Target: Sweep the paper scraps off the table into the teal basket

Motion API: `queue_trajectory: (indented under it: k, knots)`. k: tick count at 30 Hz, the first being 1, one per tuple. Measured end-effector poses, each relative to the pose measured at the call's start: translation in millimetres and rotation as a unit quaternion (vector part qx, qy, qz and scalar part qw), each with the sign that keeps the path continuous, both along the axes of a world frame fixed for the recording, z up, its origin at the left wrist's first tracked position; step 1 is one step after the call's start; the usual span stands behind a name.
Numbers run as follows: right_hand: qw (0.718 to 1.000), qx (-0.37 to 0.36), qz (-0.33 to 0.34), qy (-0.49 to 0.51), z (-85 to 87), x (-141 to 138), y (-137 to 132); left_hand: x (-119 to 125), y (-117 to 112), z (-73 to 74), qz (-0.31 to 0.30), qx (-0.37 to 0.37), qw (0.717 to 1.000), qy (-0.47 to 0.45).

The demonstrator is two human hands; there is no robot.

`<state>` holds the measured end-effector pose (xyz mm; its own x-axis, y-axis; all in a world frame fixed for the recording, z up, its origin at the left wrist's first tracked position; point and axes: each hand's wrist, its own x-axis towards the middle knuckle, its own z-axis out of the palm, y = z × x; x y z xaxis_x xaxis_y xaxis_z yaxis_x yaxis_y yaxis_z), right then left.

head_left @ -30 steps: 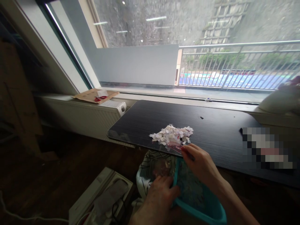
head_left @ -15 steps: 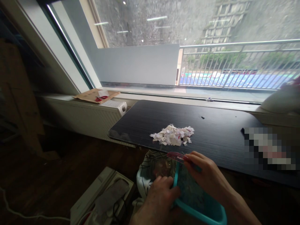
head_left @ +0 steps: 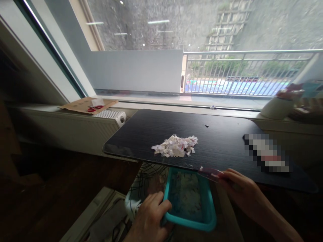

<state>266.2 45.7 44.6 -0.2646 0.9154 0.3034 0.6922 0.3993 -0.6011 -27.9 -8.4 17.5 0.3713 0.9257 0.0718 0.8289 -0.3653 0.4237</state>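
My left hand [head_left: 151, 215] grips the left rim of a teal plastic tub [head_left: 213, 215], its thumb over the edge. Pale scraps lie in the tub, which sits just under the table's front edge. In my right hand [head_left: 236, 185] is a thin pink see-through strip with a rounded end [head_left: 209, 172], pinched between thumb and fingers. The strip points left over the tub's far right corner, along the table edge, with a small white scrap by its tip. Beyond the tub, a heap of small cut paper pieces [head_left: 176, 146] lies on the dark table [head_left: 141, 131].
A cloth-lined bin [head_left: 131, 205] stands left of the tub, partly hidden. Toward the window, red-handled scissors [head_left: 95, 108] lie on a brown envelope [head_left: 75, 106] above the radiator [head_left: 75, 129]. A blurred-out flat object [head_left: 267, 153] rests on the table's right.
The view has turned to the right. The tub has swung away from the bin and now sits squarer below the table edge. My right hand has moved right with the pink strip.
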Motion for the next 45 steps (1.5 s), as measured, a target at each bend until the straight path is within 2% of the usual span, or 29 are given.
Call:
queue_trajectory:
  k: [3,6,9,13,16,18,22,26,30,35,39,45]
  knots:
    - [1.0,0.005,-0.005,0.0,4.8,-6,2,2,2,-3.0,-0.014,-0.003,1.0,0.0]
    - [0.996,0.06,-0.062,-0.004,6.8,-11,14,4,4,-8.4,-0.031,0.004,0.999,0.005]
    - [0.991,0.082,-0.102,-0.031,2.6,-10,18,4,3,-10.9,-0.014,0.018,1.0,0.011]
    - [0.996,0.063,-0.071,-0.004,-7.1,-2,-2,5,2,-7.8,-0.012,0.011,1.0,0.004]
    - [0.998,0.039,-0.036,0.016,-7.1,-4,-14,8,5,-6.9,-0.031,0.003,1.0,0.001]
    - [0.998,0.043,-0.04,0.02,-3.3,-11,-8,9,7,-9.3,-0.046,0.0,0.999,0.008]
    - [0.993,0.085,-0.083,-0.007,4.8,-30,25,9,9,-17.6,-0.047,0.01,0.998,0.026]
    - [0.995,0.059,-0.08,-0.016,7.8,-40,44,6,7,-21.3,-0.032,0.029,0.998,0.036]
    - [0.998,0.03,-0.053,-0.016,11.3,-42,39,6,9,-19.8,-0.046,0.003,0.998,0.033]
    - [0.998,0.039,-0.048,-0.017,13.5,-46,45,9,11,-19.5,-0.06,-0.024,0.997,0.037]
    - [0.999,0.031,-0.024,-0.029,14.7,-43,49,8,11,-21.5,-0.056,-0.011,0.998,0.037]
    - [0.999,0.004,-0.022,-0.045,17.6,-20,28,8,9,-24.0,-0.053,0.023,0.997,0.05]
